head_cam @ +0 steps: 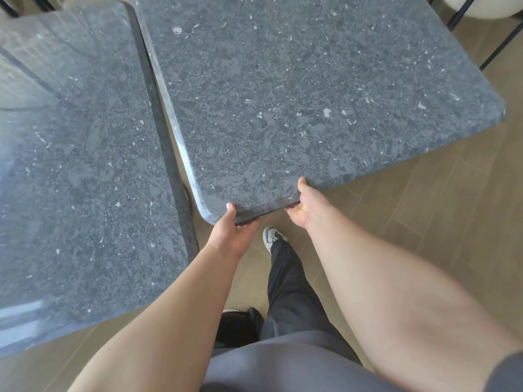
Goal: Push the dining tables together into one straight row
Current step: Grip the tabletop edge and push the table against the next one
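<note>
Both hands clamp the right table (297, 89) near edge: left hand (236, 230) by the corner, right hand (307, 205) just beside. Stone-look top, prob heavy, stiff, slick. Left table (85, 165) almost touches, narrow gap between.

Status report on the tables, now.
Left hand and right hand both grip the near edge of the right table. Narrow gap to the left table, edges not parallel. Nothing visible in the gap.

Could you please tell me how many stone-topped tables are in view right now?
2. The left table fills the left side; the right table, gripped at its near edge by both hands, sits beside it. Others may lie outside the frame.
</note>
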Motion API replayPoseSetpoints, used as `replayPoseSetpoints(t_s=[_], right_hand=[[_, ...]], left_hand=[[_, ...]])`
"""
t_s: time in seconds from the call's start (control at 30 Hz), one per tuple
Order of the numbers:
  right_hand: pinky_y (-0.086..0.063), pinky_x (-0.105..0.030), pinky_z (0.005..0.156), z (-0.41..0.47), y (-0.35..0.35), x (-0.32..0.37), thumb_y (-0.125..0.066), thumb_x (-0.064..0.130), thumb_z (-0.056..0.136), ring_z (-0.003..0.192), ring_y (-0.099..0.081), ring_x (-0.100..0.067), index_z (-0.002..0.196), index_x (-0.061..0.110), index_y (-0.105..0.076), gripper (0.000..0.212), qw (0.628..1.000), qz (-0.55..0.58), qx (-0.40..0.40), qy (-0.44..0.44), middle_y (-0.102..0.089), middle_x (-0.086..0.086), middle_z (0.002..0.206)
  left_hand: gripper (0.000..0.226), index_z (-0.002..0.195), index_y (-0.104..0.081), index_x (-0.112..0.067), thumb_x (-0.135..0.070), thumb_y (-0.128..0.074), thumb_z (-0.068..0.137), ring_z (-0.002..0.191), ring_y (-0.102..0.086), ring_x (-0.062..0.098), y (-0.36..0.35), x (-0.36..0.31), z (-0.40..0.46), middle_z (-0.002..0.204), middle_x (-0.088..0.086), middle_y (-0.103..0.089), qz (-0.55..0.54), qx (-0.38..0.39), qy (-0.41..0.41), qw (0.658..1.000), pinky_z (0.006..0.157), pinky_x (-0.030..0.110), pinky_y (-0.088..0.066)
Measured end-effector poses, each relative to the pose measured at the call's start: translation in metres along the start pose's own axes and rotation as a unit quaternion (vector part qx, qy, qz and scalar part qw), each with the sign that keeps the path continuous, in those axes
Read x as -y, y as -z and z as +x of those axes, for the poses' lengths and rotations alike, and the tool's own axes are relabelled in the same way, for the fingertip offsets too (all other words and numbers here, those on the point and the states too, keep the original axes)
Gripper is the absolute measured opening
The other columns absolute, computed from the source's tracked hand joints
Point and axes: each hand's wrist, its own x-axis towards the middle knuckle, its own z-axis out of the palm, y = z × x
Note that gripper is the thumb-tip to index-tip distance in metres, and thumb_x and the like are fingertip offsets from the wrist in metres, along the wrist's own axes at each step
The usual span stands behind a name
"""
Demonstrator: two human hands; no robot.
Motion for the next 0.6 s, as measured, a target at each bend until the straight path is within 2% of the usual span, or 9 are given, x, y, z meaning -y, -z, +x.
replayPoseSetpoints(t_s=[0.07,0.17,0.33,0.4,0.47,0.6], right_hand=[[-0.049,-0.047,0.104,0.000,-0.002,-0.003,-0.053,0.043,0.100,0.113,-0.064,-0.029,0.130,0.011,-0.049,0.044,1.000,0.004,0.000,-0.003,-0.063,-0.014,0.128],[-0.050,-0.045,0.103,0.000,-0.006,-0.009,-0.054,0.043,0.100,0.111,-0.064,-0.028,0.122,0.010,-0.050,0.040,1.000,0.011,-0.003,-0.007,-0.063,-0.014,0.127],[-0.051,-0.045,0.102,-0.004,-0.010,-0.017,-0.055,0.043,0.099,0.108,-0.065,-0.028,0.118,0.009,-0.051,0.039,1.000,0.019,-0.005,-0.011,-0.064,-0.013,0.124],[-0.053,-0.045,0.100,-0.005,-0.012,-0.020,-0.055,0.043,0.099,0.107,-0.066,-0.028,0.117,0.009,-0.052,0.039,1.000,0.021,-0.003,-0.010,-0.064,-0.014,0.124],[-0.053,-0.044,0.100,-0.006,-0.014,-0.022,-0.055,0.044,0.098,0.107,-0.066,-0.027,0.117,0.009,-0.051,0.040,1.000,0.021,-0.005,-0.010,-0.065,-0.013,0.123],[-0.053,-0.042,0.101,-0.006,-0.012,-0.022,-0.056,0.043,0.098,0.108,-0.066,-0.027,0.116,0.009,-0.051,0.039,0.999,0.027,-0.006,-0.016,-0.065,-0.013,0.119]], left_hand=[[0.030,0.114,-0.051,0.001,-0.026,-0.057,0.102,0.101,-0.061,0.046,0.002,-0.004,-0.002,0.110,0.028,-0.060,0.005,-0.001,0.006,1.000,0.081,0.063,-0.052],[0.031,0.119,-0.051,0.002,-0.025,-0.056,0.103,0.114,-0.057,0.044,0.006,-0.010,-0.002,0.117,0.028,-0.059,0.002,-0.005,0.005,1.000,0.100,0.060,-0.045],[0.039,0.134,-0.047,0.001,-0.023,-0.054,0.104,0.125,-0.053,0.043,0.010,-0.020,-0.006,0.122,0.027,-0.057,0.006,-0.006,-0.001,1.000,0.104,0.059,-0.042],[0.042,0.138,-0.045,0.001,-0.023,-0.054,0.104,0.131,-0.051,0.043,0.012,-0.023,-0.008,0.132,0.026,-0.055,0.001,-0.003,-0.002,1.000,0.106,0.060,-0.041],[0.044,0.140,-0.044,0.001,-0.022,-0.054,0.104,0.133,-0.049,0.043,0.013,-0.025,-0.009,0.141,0.025,-0.052,-0.004,-0.002,0.001,1.000,0.109,0.061,-0.040],[0.045,0.141,-0.043,0.001,-0.022,-0.055,0.104,0.133,-0.050,0.043,0.013,-0.025,-0.008,0.144,0.025,-0.051,-0.008,-0.006,0.002,1.000,0.111,0.061,-0.039]])
